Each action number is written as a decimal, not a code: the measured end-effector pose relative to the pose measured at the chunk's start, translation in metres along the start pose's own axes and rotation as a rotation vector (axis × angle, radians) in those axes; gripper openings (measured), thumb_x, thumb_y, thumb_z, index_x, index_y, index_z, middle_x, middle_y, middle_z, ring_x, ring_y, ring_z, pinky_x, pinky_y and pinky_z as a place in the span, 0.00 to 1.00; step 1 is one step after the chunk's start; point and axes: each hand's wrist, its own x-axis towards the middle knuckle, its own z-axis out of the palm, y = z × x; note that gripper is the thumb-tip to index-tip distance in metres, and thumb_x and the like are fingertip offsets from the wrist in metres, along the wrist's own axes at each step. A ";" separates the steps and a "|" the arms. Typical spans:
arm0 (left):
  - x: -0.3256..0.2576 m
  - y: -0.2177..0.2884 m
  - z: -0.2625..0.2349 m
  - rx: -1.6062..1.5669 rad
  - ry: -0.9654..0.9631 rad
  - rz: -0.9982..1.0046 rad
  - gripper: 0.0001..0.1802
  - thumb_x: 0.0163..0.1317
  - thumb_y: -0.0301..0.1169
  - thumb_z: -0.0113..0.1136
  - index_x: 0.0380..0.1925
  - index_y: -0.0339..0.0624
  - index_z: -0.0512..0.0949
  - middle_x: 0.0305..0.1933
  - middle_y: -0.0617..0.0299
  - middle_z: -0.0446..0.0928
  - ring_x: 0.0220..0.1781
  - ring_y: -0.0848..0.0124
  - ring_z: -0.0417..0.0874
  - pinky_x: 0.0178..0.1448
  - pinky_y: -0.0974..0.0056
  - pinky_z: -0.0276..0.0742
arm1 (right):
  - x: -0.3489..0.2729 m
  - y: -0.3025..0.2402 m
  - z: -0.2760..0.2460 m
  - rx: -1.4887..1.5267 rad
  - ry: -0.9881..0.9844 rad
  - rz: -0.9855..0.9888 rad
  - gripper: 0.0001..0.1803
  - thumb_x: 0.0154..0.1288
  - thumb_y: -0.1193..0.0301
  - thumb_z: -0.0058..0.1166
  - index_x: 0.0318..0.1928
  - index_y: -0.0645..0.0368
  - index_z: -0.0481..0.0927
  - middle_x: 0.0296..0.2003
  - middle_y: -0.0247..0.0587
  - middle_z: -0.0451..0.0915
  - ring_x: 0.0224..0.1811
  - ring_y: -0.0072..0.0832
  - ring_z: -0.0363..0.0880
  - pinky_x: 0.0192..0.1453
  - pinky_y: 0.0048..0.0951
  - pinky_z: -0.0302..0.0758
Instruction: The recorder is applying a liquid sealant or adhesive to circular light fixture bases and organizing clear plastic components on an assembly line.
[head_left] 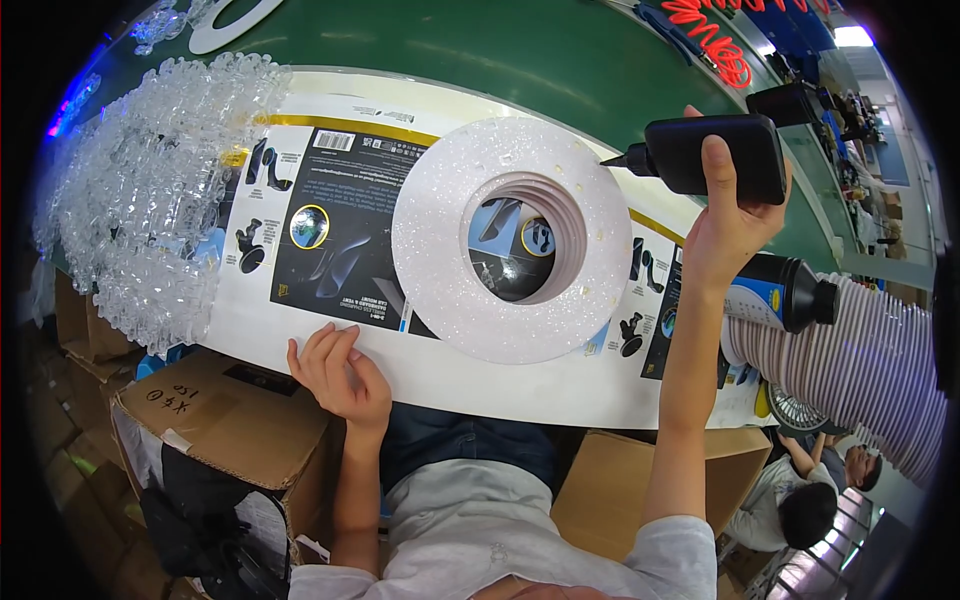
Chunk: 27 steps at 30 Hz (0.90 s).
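Observation:
A white glittery ring-shaped disc [440,260] lies flat on a printed cardboard sheet [330,220] spread over the green table [520,60]. Its middle hole shows stacked inner rims. My right hand [725,215] holds a black squeeze bottle [725,155] tipped sideways, its nozzle touching the disc's far right edge. My left hand [340,375] rests loosely curled on the sheet's near white edge, holding nothing, a little short of the disc.
A heap of clear crystal-like plastic pieces [150,190] covers the sheet's left end. A second black bottle [785,295] lies beside a stack of white discs [860,370] on the right. Cardboard boxes [230,415] stand below the table edge. Another person [800,490] sits at lower right.

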 end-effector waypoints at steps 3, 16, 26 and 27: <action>0.000 0.001 0.000 -0.001 0.001 0.000 0.12 0.53 0.19 0.46 0.36 0.37 0.77 0.39 0.57 0.76 0.47 0.63 0.76 0.68 0.49 0.51 | 0.000 -0.001 0.000 0.032 -0.001 -0.003 0.16 0.55 0.78 0.61 0.42 0.65 0.69 0.39 0.46 0.76 0.43 0.47 0.80 0.49 0.39 0.81; 0.000 0.000 0.001 -0.008 0.027 0.003 0.14 0.47 0.19 0.47 0.34 0.38 0.78 0.37 0.59 0.76 0.46 0.61 0.77 0.67 0.48 0.51 | 0.000 -0.001 0.004 0.044 -0.010 -0.002 0.16 0.55 0.78 0.61 0.42 0.65 0.69 0.39 0.47 0.77 0.43 0.47 0.80 0.49 0.40 0.80; 0.001 0.001 -0.001 0.002 0.007 0.015 0.12 0.53 0.20 0.46 0.35 0.36 0.77 0.37 0.57 0.76 0.46 0.62 0.76 0.67 0.49 0.52 | 0.000 -0.001 0.004 0.029 0.004 0.015 0.18 0.55 0.78 0.61 0.44 0.65 0.69 0.39 0.47 0.76 0.43 0.46 0.80 0.48 0.39 0.81; 0.001 0.001 -0.001 0.002 0.004 0.012 0.12 0.53 0.20 0.46 0.35 0.36 0.77 0.37 0.57 0.76 0.46 0.62 0.76 0.67 0.49 0.52 | -0.001 -0.001 0.003 0.029 0.004 0.014 0.18 0.55 0.78 0.61 0.44 0.65 0.69 0.39 0.47 0.76 0.43 0.46 0.80 0.48 0.39 0.81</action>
